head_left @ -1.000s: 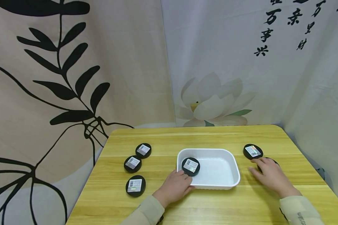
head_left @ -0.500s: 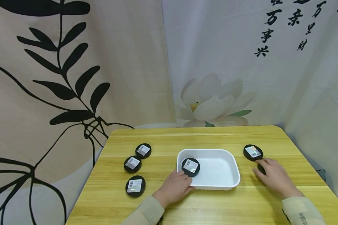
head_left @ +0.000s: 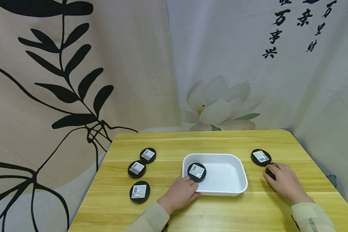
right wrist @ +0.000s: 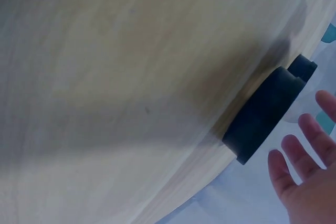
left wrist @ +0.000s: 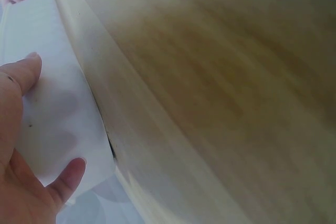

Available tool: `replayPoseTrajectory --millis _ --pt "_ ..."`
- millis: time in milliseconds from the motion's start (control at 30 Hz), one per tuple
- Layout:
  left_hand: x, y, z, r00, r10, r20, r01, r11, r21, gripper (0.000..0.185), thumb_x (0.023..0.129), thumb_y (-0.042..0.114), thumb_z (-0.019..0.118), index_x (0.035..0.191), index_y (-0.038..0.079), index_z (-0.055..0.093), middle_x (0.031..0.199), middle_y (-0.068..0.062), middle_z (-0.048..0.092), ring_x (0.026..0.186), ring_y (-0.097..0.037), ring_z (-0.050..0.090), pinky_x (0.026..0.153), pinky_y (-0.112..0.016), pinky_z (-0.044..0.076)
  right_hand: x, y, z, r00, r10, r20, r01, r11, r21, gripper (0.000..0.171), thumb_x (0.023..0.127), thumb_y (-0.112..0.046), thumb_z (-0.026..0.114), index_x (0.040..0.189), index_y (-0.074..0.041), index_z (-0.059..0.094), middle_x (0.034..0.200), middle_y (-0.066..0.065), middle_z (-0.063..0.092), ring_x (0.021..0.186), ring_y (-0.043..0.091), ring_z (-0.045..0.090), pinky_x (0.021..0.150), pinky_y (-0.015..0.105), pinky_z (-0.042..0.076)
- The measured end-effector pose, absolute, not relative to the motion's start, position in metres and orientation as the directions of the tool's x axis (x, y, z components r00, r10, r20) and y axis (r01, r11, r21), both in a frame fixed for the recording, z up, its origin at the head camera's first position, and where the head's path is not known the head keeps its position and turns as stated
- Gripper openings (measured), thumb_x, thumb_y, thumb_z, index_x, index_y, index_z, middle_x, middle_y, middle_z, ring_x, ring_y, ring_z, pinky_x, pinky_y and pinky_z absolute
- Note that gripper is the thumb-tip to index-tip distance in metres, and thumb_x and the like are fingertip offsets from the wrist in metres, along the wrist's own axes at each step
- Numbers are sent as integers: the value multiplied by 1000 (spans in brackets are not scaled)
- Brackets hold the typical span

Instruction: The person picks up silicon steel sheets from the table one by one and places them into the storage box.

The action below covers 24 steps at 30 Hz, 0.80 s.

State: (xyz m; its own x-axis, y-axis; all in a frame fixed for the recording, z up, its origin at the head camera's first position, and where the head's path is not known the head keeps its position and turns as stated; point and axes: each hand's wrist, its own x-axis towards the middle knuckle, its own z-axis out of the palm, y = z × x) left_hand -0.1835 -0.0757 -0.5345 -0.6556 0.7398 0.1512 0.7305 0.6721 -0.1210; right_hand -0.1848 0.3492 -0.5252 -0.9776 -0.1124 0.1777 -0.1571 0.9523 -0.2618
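Observation:
My left hand (head_left: 179,193) grips the near left corner of a white plastic tray (head_left: 239,161). In the left wrist view, its fingertips (left wrist: 72,174) press the tray's outer wall (left wrist: 58,124). One flat round black disc (head_left: 201,174) with a white barcode label lies inside, at the tray's left end. My right hand (head_left: 284,182) is over another black disc (head_left: 270,174), largely hidden by it. The right wrist view has the loosely spread fingers (right wrist: 296,156) just above a thick black disc (right wrist: 262,114) on the table. A labelled disc (head_left: 261,157) lies just beyond.
Three more labelled discs stand left of the tray: one far disc (head_left: 148,155), one middle disc (head_left: 137,169) and one near disc (head_left: 140,192). All are on a yellow wood-grain table (head_left: 220,212). A printed curtain (head_left: 139,80) hangs behind it.
My right hand has shifted slightly rightward, so more of the disc beneath it shows between thumb and fingers. The left hand and tray have stayed put.

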Motion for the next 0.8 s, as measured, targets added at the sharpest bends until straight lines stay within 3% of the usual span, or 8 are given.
replayPoseTrajectory --millis 800 --pt "-183 -76 -533 -656 738 157 728 674 -124 34 102 53 51 86 25 59 89 12 68 82 -10 52 75 -27 40 -187 363 -537 -992 -35 119 -67 957 -282 63 98 -46 61 136 4 52 134 38 44 121 59 40 92 76 32"
